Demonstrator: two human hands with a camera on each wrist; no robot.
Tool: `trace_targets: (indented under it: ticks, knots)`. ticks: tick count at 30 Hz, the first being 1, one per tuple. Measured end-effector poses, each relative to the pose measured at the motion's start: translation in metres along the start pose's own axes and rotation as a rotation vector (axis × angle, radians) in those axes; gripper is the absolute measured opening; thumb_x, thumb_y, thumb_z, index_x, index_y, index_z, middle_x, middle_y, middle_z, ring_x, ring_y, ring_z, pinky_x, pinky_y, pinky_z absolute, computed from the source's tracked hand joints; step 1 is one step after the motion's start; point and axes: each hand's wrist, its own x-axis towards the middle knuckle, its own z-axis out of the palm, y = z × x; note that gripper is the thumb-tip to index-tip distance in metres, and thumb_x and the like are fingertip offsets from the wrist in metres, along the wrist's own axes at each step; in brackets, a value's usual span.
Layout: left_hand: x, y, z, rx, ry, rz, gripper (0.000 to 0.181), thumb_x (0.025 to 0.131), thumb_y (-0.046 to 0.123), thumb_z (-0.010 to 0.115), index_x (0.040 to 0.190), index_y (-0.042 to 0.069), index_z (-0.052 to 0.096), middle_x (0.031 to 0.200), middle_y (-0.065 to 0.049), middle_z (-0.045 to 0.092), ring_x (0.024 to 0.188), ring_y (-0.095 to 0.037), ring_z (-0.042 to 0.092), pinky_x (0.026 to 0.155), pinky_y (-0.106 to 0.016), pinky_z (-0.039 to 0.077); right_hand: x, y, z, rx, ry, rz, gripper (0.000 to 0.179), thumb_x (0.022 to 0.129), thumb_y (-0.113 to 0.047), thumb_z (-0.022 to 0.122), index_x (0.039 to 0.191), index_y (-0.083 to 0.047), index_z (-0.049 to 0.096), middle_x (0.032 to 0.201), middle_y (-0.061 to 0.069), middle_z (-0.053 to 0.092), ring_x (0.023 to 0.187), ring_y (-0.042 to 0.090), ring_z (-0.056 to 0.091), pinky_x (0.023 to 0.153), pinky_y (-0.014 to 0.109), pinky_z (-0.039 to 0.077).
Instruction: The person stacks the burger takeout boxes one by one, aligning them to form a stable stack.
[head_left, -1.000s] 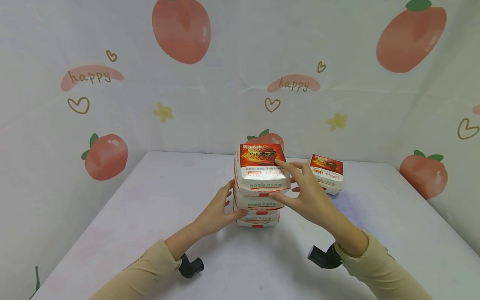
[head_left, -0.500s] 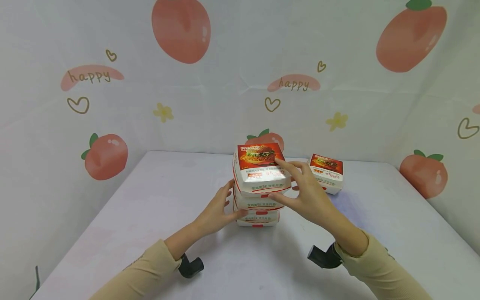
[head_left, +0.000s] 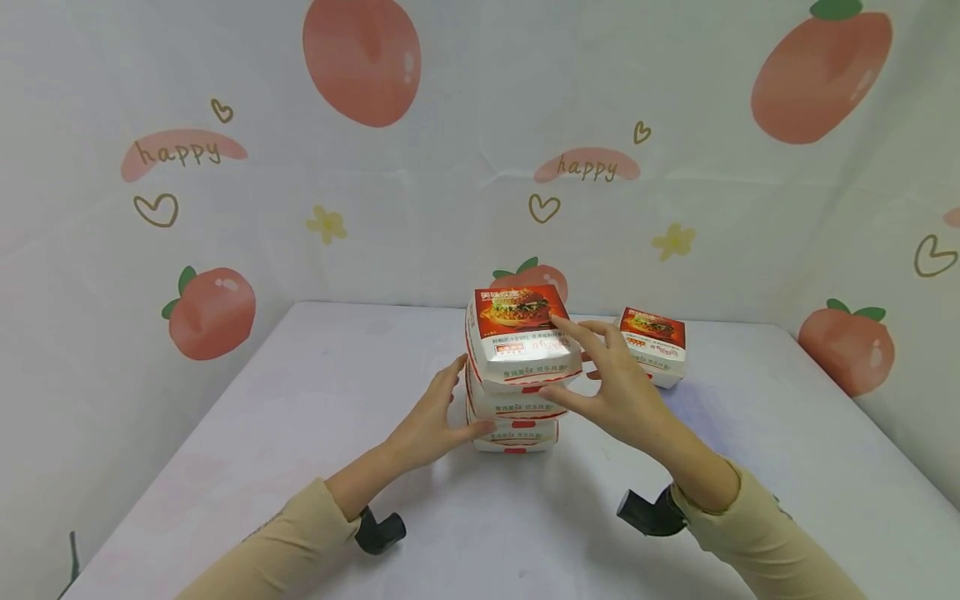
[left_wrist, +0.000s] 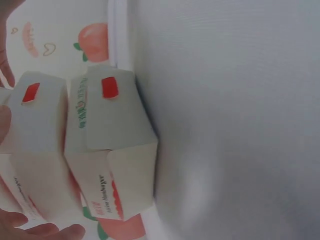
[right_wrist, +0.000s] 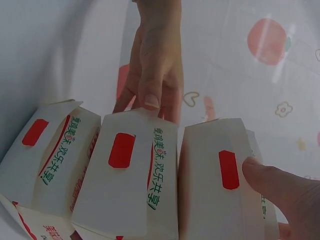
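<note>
Three white burger boxes with red printed lids stand stacked in the head view. My right hand [head_left: 618, 404] grips the top burger box [head_left: 528, 358] at its right side, thumb on the front and a finger on the lid. This box sits slightly askew on the middle burger box [head_left: 513, 406]. My left hand [head_left: 426, 429] holds the middle box from the left, its thumb across the front corner. The bottom burger box [left_wrist: 112, 130] rests on the table. In the right wrist view the left thumb touches the middle box's edge; most of its other fingers are hidden.
Another burger box [head_left: 652, 346] lies behind and to the right of the stack, near the right hand. The white table [head_left: 300, 392] ends at a fruit-printed cloth backdrop [head_left: 435, 192]. Black wrist mounts [head_left: 381, 532] hang under both sleeves.
The top burger box has shifted a little to the left and turned slightly on the stack. Both hands have stayed almost where they were.
</note>
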Motion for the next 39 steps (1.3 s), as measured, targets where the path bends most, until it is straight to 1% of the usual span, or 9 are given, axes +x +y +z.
trace_targets:
  ticks: [7, 16, 24, 25, 28, 31, 32, 37, 39]
  knots:
    - [-0.002, 0.011, -0.009, 0.025, 0.043, 0.003, 0.1, 0.078, 0.038, 0.074, 0.151, 0.017, 0.008, 0.154, -0.009, 0.02, 0.141, -0.031, 0.025, 0.112, -0.048, 0.034, -0.001, 0.001, -0.005, 0.003, 0.028, -0.027, 0.078, 0.076, -0.028, 0.078, 0.142, -0.022, 0.038, 0.133, 0.016, 0.038, 0.115, 0.032, 0.046, 0.084, 0.045, 0.054]
    - [-0.005, 0.022, -0.013, 0.008, 0.116, 0.137, 0.095, 0.08, 0.032, 0.074, 0.15, 0.018, 0.012, 0.154, -0.005, 0.022, 0.141, -0.032, 0.026, 0.112, -0.046, 0.034, -0.004, 0.009, -0.019, 0.085, 0.059, 0.011, 0.077, 0.077, -0.029, 0.076, 0.143, -0.02, 0.037, 0.135, 0.017, 0.037, 0.11, 0.03, 0.049, 0.092, 0.053, 0.051]
    - [-0.003, 0.026, -0.011, 0.011, 0.14, 0.148, 0.089, 0.082, 0.03, 0.071, 0.15, 0.018, 0.015, 0.152, -0.005, 0.025, 0.139, -0.032, 0.028, 0.111, -0.047, 0.036, -0.01, 0.026, -0.034, 0.155, 0.09, 0.067, 0.067, 0.086, -0.024, 0.067, 0.144, -0.018, 0.034, 0.136, 0.017, 0.036, 0.118, 0.038, 0.048, 0.095, 0.056, 0.047]
    - [-0.003, 0.026, -0.011, 0.009, 0.142, 0.149, 0.088, 0.083, 0.03, 0.071, 0.15, 0.018, 0.015, 0.152, -0.005, 0.024, 0.139, -0.032, 0.028, 0.111, -0.047, 0.036, -0.01, 0.029, -0.035, 0.158, 0.096, 0.064, 0.067, 0.086, -0.022, 0.067, 0.144, -0.017, 0.034, 0.135, 0.018, 0.037, 0.118, 0.038, 0.048, 0.095, 0.054, 0.047]
    - [-0.002, 0.026, -0.011, -0.002, 0.144, 0.154, 0.087, 0.083, 0.03, 0.07, 0.15, 0.019, 0.015, 0.153, -0.005, 0.024, 0.139, -0.032, 0.027, 0.112, -0.046, 0.035, -0.011, 0.041, -0.037, 0.157, 0.119, 0.068, 0.065, 0.086, -0.019, 0.066, 0.143, -0.012, 0.035, 0.131, 0.019, 0.039, 0.116, 0.037, 0.048, 0.095, 0.024, 0.051]
    - [-0.001, 0.026, -0.011, -0.011, 0.143, 0.166, 0.086, 0.084, 0.03, 0.069, 0.15, 0.019, 0.015, 0.153, -0.005, 0.024, 0.14, -0.033, 0.027, 0.112, -0.047, 0.035, -0.011, 0.055, -0.038, 0.143, 0.148, 0.087, 0.064, 0.088, -0.019, 0.065, 0.143, -0.009, 0.035, 0.128, 0.02, 0.04, 0.114, 0.034, 0.049, 0.085, -0.002, 0.04]
    - [-0.001, 0.026, -0.011, -0.013, 0.143, 0.168, 0.085, 0.085, 0.03, 0.069, 0.15, 0.019, 0.015, 0.152, -0.005, 0.024, 0.14, -0.033, 0.027, 0.112, -0.047, 0.035, -0.011, 0.059, -0.039, 0.145, 0.154, 0.096, 0.063, 0.088, -0.019, 0.064, 0.143, -0.009, 0.035, 0.129, 0.021, 0.04, 0.113, 0.034, 0.05, 0.083, -0.004, 0.037]
    - [0.0, 0.025, -0.011, -0.015, 0.143, 0.171, 0.082, 0.086, 0.029, 0.067, 0.15, 0.018, 0.016, 0.152, -0.006, 0.024, 0.139, -0.033, 0.027, 0.111, -0.047, 0.035, -0.01, 0.081, -0.044, 0.14, 0.165, 0.15, 0.064, 0.09, -0.021, 0.061, 0.145, -0.007, 0.03, 0.133, 0.026, 0.037, 0.112, 0.041, 0.053, 0.085, 0.006, 0.048]
    - [0.0, 0.025, -0.011, -0.019, 0.141, 0.172, 0.08, 0.087, 0.029, 0.066, 0.15, 0.018, 0.016, 0.152, -0.007, 0.024, 0.139, -0.034, 0.027, 0.111, -0.048, 0.035, -0.01, 0.09, -0.046, 0.138, 0.162, 0.181, 0.065, 0.091, -0.022, 0.059, 0.146, -0.006, 0.027, 0.134, 0.03, 0.035, 0.113, 0.047, 0.051, 0.091, 0.022, 0.052]
